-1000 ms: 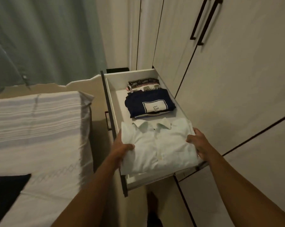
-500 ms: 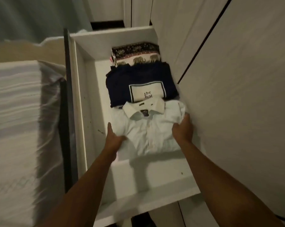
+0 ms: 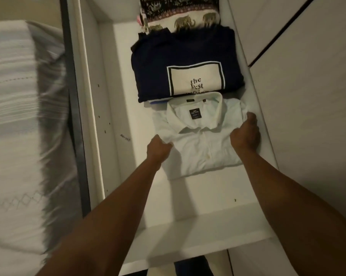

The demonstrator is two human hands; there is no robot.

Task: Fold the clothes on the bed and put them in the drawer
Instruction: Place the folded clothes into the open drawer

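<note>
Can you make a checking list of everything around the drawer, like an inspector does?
Surface: white drawer, open, floor partly bare.
Job's things: folded white shirt in drawer, collar against navy T-shirt; elephant-print cloth behind that.
Clutter: tiny dark specks on drawer floor.
Hands: left hand grips shirt's left edge; right hand holds its right edge.
Cables: nothing seen.
Surroundings: bed at left, wardrobe door at right.

Big pale cupboard doors (image 3: 307, 96) stood on the right (a thin dark line (image 3: 283, 27) ran slanting between two of them).
</note>
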